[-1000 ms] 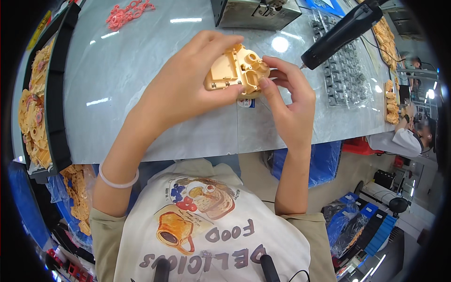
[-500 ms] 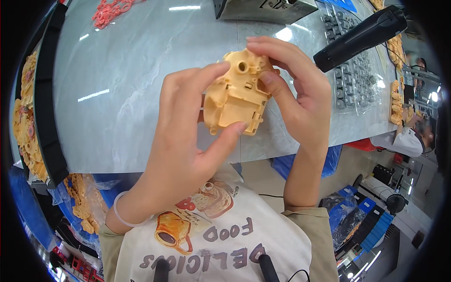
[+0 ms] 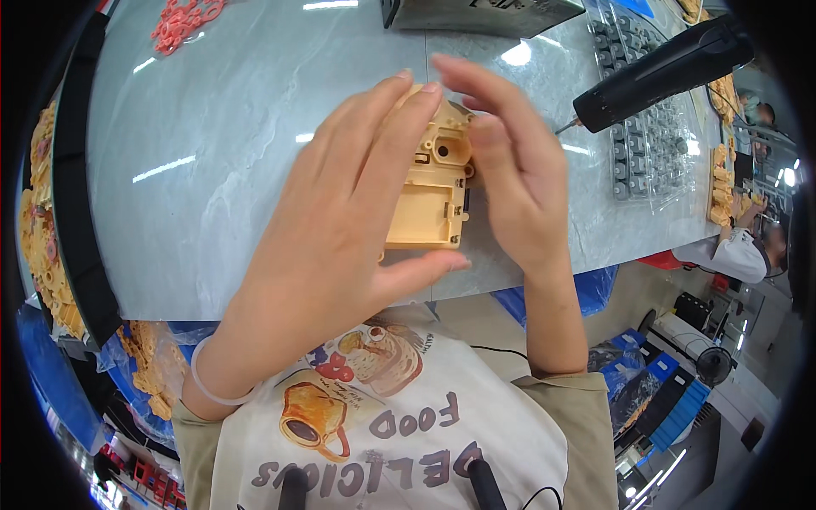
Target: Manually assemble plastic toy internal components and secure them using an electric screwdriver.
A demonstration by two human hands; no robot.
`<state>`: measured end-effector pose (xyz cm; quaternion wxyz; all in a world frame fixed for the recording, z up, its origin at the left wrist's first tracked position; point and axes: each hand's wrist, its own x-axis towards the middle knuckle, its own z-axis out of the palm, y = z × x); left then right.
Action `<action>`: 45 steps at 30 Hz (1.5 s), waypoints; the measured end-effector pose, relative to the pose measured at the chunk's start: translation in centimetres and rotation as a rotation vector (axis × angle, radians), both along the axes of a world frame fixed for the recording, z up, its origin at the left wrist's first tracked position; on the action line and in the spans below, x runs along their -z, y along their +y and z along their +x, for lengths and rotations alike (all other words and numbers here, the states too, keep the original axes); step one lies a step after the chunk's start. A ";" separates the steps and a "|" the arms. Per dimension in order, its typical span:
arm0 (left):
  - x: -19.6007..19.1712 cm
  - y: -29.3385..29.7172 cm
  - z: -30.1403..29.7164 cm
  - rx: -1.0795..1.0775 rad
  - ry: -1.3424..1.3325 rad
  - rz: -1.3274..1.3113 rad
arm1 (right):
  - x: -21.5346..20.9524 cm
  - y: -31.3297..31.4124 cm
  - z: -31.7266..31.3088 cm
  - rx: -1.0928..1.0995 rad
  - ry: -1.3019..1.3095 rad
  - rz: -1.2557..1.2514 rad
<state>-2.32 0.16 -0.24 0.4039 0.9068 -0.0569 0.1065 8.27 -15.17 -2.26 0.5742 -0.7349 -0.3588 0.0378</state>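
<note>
A yellow plastic housing (image 3: 429, 212) with a rectangular recess and a round hole is in front of me, low over the table or on it; I cannot tell which. My left hand (image 3: 340, 195) covers its left side, with long fingers over the far part and the thumb along the near edge. To the right of the housing is my right hand (image 3: 518, 178), its thumb and index finger apart. The right thumb is close to the housing's far right corner. The left palm hides much of the part.
A black electric screwdriver (image 3: 663, 72) juts in from the right, its bit pointing toward my right hand. Behind it lies a clear tray of grey parts (image 3: 654, 157). A metal box (image 3: 484, 15) stands at the far edge, red plastic pieces (image 3: 183, 24) at far left. Yellow parts (image 3: 42, 229) fill a bin at left.
The housing has turned over from its other face and come lower. My left hand has spread over it, and my right hand has loosened from its far right corner.
</note>
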 end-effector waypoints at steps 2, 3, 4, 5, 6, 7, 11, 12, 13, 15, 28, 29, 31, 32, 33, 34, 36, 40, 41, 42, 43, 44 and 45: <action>-1.3 0.2 0.3 0.001 0.071 0.045 | -1.3 -1.8 -0.2 0.076 -0.026 -0.027; -1.6 0.4 0.6 0.000 0.071 0.043 | -1.7 -2.6 -0.6 0.076 -0.027 -0.029; -1.8 0.5 1.1 0.034 0.039 0.046 | -2.1 -3.5 -1.1 0.127 -0.012 -0.040; -2.0 0.4 1.5 0.073 0.006 0.050 | -2.6 -4.4 -1.5 0.182 0.002 -0.051; -1.8 0.1 1.7 0.073 0.005 0.049 | -3.1 -5.1 -1.6 0.182 0.001 -0.052; -1.5 -0.2 1.9 0.086 0.032 0.101 | -3.5 -5.8 -1.7 0.188 -0.066 -0.070; -1.3 -0.7 2.0 0.051 0.039 0.141 | -5.0 -8.5 -1.8 0.293 -0.213 -0.097; -1.4 -0.9 2.1 0.061 0.031 0.137 | -5.4 -9.1 -1.5 0.314 -0.202 -0.050; -1.5 -1.0 2.2 0.059 0.040 0.158 | -5.6 -9.8 -1.2 0.324 -0.212 -0.055; -1.6 -1.2 2.4 0.070 0.024 0.171 | -5.9 -11.4 -0.3 0.413 -0.188 -0.030; -1.6 -2.2 1.9 -0.047 0.107 0.170 | -7.0 -22.2 10.8 0.840 -0.079 -0.523; -1.7 -2.3 1.7 -0.061 0.112 0.185 | -6.7 -23.0 11.9 0.844 -0.078 -0.520; -1.8 -2.4 1.6 -0.051 0.110 0.195 | -6.0 -24.5 13.4 0.867 -0.102 -0.824; -1.8 -2.3 1.7 -0.055 0.106 0.207 | -6.0 -24.4 13.6 0.866 -0.102 -0.823; -1.7 -2.3 1.8 -0.055 0.106 0.209 | -6.0 -24.2 13.8 0.842 -0.088 -0.873; -1.6 -2.3 1.9 -0.057 0.108 0.209 | -5.9 -24.1 13.9 0.816 -0.072 -0.923; -1.7 -2.3 1.6 -0.058 0.117 0.209 | -5.6 -24.4 13.7 0.809 -0.120 -0.879; -1.8 -2.2 1.7 -0.052 0.118 0.219 | -5.0 -24.5 13.1 0.699 -0.370 -0.646; -1.8 -2.2 1.8 -0.051 0.102 0.206 | -4.9 -24.3 13.0 0.698 -0.365 -0.646; -1.7 -2.1 1.7 -0.051 0.108 0.208 | -4.8 -23.9 12.8 0.717 -0.336 -0.679; -1.7 -2.0 1.6 -0.051 0.111 0.210 | -4.6 -23.6 12.6 0.735 -0.306 -0.712; -1.7 -2.0 1.6 -0.056 0.113 0.211 | -4.4 -23.5 12.6 0.728 -0.304 -0.711; -1.8 -2.0 1.6 -0.061 0.118 0.212 | -4.3 -23.3 12.4 0.750 -0.285 -0.625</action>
